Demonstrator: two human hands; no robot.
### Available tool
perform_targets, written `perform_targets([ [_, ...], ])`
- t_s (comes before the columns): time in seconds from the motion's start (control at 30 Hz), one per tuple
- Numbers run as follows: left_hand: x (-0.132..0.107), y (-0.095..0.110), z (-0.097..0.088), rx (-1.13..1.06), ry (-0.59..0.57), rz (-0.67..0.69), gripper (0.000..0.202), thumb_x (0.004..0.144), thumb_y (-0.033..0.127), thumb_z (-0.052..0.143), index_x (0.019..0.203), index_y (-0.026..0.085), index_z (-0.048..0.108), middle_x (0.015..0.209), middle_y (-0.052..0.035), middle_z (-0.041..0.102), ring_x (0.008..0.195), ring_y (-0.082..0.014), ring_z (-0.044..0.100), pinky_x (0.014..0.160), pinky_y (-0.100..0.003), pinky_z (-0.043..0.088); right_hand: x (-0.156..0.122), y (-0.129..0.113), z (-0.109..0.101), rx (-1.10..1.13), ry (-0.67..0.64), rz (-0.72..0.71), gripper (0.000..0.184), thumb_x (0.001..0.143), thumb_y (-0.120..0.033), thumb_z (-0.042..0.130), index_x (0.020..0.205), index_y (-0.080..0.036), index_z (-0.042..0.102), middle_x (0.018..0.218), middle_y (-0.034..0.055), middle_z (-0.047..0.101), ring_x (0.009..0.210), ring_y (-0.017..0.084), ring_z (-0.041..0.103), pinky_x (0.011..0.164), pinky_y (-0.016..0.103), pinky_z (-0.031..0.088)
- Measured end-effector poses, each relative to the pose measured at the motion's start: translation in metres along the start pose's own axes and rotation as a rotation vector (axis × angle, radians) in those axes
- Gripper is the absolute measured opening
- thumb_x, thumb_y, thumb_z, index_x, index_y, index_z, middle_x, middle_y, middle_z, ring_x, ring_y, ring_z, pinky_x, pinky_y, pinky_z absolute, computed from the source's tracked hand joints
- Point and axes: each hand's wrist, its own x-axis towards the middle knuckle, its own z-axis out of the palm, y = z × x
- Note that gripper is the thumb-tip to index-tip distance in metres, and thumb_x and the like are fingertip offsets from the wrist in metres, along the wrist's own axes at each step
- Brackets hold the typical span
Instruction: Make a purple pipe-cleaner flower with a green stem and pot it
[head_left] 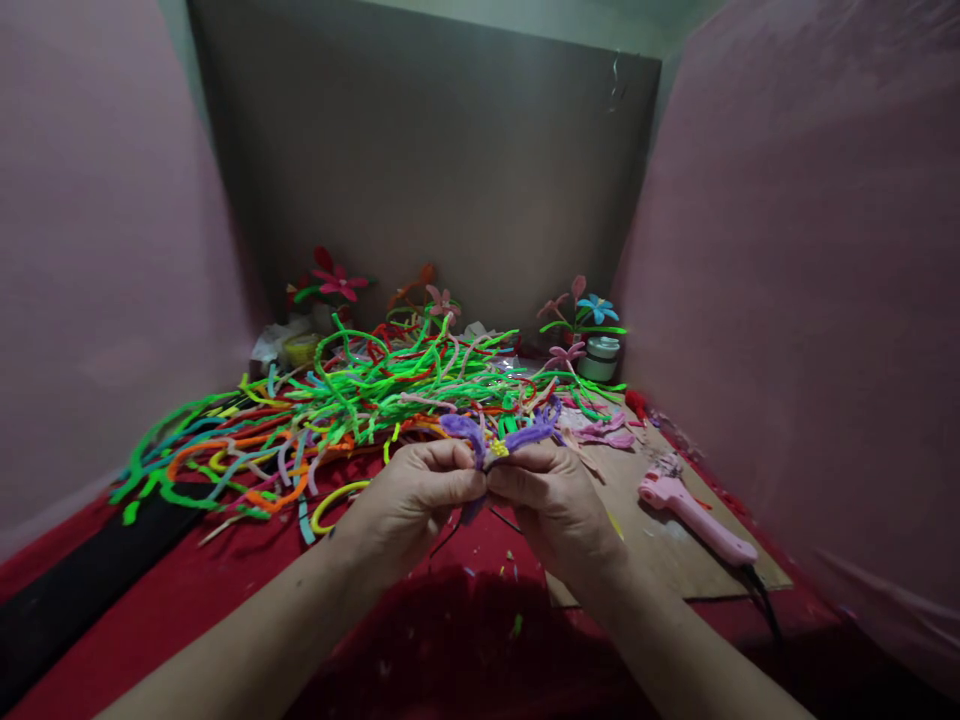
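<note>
Between my two hands is a purple pipe-cleaner flower [529, 436] with a small yellow centre [498, 449]. My left hand [420, 490] pinches it from the left, thumb against bent fingers. From the other side my right hand [555, 500] pinches it too, and the fingertips of both hands nearly meet. Purple petals stick up and outward above the fingers, and a bit of purple shows below them. Thin dark wire ends [446, 535] poke out under the hands. The fingers hide the flower's base.
Behind my hands lies a heap of colourful pipe cleaners [420, 375]. On the right, a pink glue gun [701, 520] rests on cardboard [637, 560]. Finished flowers [341, 282] stand along the back, near a small jar [600, 358]. A black strip [90, 580] lies left on red cloth [247, 570].
</note>
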Motion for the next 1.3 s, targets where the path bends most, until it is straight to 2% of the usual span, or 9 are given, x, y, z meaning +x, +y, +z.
perform_targets([
  [0.1,0.004,-0.003,-0.005,0.004,-0.054,-0.049,0.014,0.055,0.016,0.075,0.06,0.012,0.062,0.053,0.0018,0.051,0.05,-0.0071,0.043,0.052,-0.021,0.034,0.002,0.001,-0.005,-0.049,-0.041,-0.006,0.008,0.06,-0.02,0.076,0.055,-0.019,0.07,0.053,-0.0028,0.058,0.051,0.008,0.045,0.053,0.023,0.039],
  [0.23,0.005,-0.003,-0.007,0.023,-0.072,-0.052,0.012,0.052,0.013,0.073,0.06,0.011,0.065,0.052,0.0014,0.052,0.05,-0.0075,0.043,0.051,-0.021,0.034,0.002,0.005,-0.011,-0.16,-0.089,-0.105,0.002,0.067,-0.021,0.072,0.068,-0.021,0.073,0.064,-0.0022,0.062,0.06,0.01,0.051,0.063,0.026,0.044],
  [0.33,0.004,-0.003,-0.003,0.002,-0.061,-0.01,0.015,0.054,0.017,0.076,0.063,0.011,0.066,0.054,0.0009,0.054,0.051,-0.0073,0.044,0.051,-0.021,0.034,0.0,0.007,-0.011,-0.238,-0.05,-0.174,0.004,0.071,-0.023,0.069,0.07,-0.023,0.073,0.063,-0.003,0.06,0.061,0.011,0.051,0.064,0.026,0.044],
  [0.47,0.001,-0.003,0.002,-0.002,-0.015,0.065,0.017,0.058,0.022,0.078,0.066,0.011,0.067,0.058,0.0003,0.057,0.054,-0.007,0.046,0.055,-0.02,0.036,-0.003,0.009,-0.004,-0.213,0.051,-0.208,0.007,0.071,-0.027,0.07,0.077,-0.023,0.072,0.076,-0.0005,0.065,0.074,0.013,0.055,0.074,0.029,0.046],
  [0.63,0.0,-0.004,0.001,0.08,0.022,0.155,0.012,0.063,0.022,0.075,0.066,0.014,0.068,0.062,-0.0002,0.06,0.061,-0.0105,0.051,0.064,-0.024,0.04,-0.004,0.01,0.001,-0.03,0.113,-0.212,0.012,0.063,-0.021,0.076,0.072,-0.023,0.069,0.065,-0.0033,0.062,0.059,0.01,0.051,0.062,0.025,0.046],
  [0.77,0.003,-0.004,-0.002,0.077,-0.004,0.146,0.008,0.063,0.019,0.074,0.064,0.014,0.067,0.06,0.0,0.059,0.058,-0.0098,0.05,0.062,-0.024,0.04,-0.005,0.007,0.002,-0.084,0.057,-0.235,0.003,0.069,-0.02,0.071,0.071,-0.022,0.07,0.07,-0.0019,0.061,0.068,0.012,0.052,0.068,0.027,0.045],
  [1.0,0.004,-0.001,-0.003,0.064,-0.087,0.071,0.007,0.062,0.015,0.071,0.058,0.012,0.067,0.055,-0.0011,0.06,0.054,-0.0085,0.049,0.057,-0.021,0.037,-0.004,0.012,-0.006,-0.125,0.033,-0.235,0.005,0.073,-0.022,0.07,0.075,-0.026,0.072,0.068,-0.0038,0.06,0.062,0.008,0.048,0.064,0.024,0.042],
  [1.13,0.002,0.0,0.0,0.072,-0.123,0.083,0.012,0.066,0.022,0.071,0.061,0.011,0.067,0.057,-0.0016,0.059,0.055,-0.0087,0.047,0.056,-0.022,0.035,-0.004,0.013,-0.006,-0.12,0.017,-0.222,0.007,0.075,-0.022,0.068,0.078,-0.027,0.072,0.064,-0.0044,0.058,0.059,0.008,0.046,0.06,0.023,0.04],
  [1.3,-0.001,-0.001,0.0,0.136,-0.091,0.141,0.018,0.071,0.028,0.069,0.063,0.013,0.064,0.057,0.0012,0.052,0.055,-0.0079,0.041,0.056,-0.022,0.032,-0.009,0.001,-0.001,-0.118,0.016,-0.206,0.007,0.077,-0.026,0.066,0.079,-0.021,0.07,0.062,-0.0033,0.054,0.055,0.008,0.042,0.053,0.022,0.035],
])
